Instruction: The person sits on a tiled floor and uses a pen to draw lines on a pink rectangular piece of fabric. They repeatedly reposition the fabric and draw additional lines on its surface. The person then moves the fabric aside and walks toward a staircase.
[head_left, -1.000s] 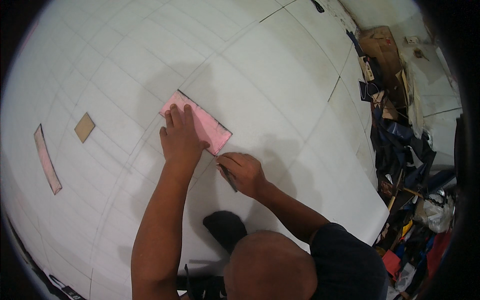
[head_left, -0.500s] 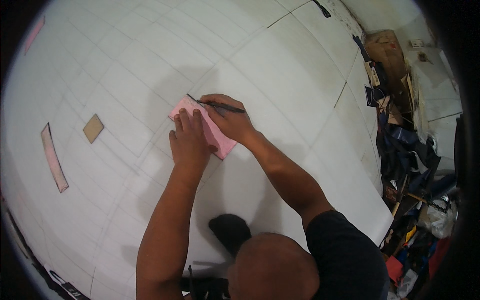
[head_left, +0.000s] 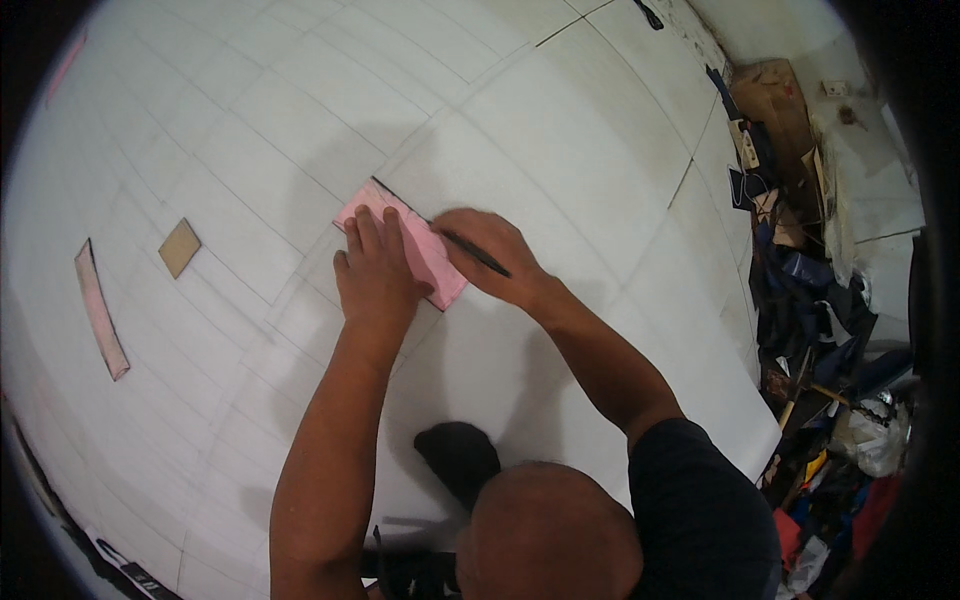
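A pink rectangular template (head_left: 433, 262) lies slanted on a large white sheet (head_left: 560, 180) marked with pencil-thin lines. My left hand (head_left: 375, 275) rests flat on the template with its fingers spread, pressing on its surface. At the template's right long edge, my right hand (head_left: 490, 250) grips a dark pen (head_left: 478, 254), whose tip is hidden by the fingers. A dark line runs along the upper right part of that edge, from the top corner down to my right hand.
On the left lie a small tan diamond-shaped piece (head_left: 180, 248) and a narrow pink strip (head_left: 102, 315). Another pink strip (head_left: 67, 68) shows at the far left. To the right, a cardboard box (head_left: 775, 105) and a heap of dark scraps and bags (head_left: 815, 300) line the wall.
My right hand has slid with the pen down and right along the template's edge, leaving a dark line behind it. My left hand stays on the template.
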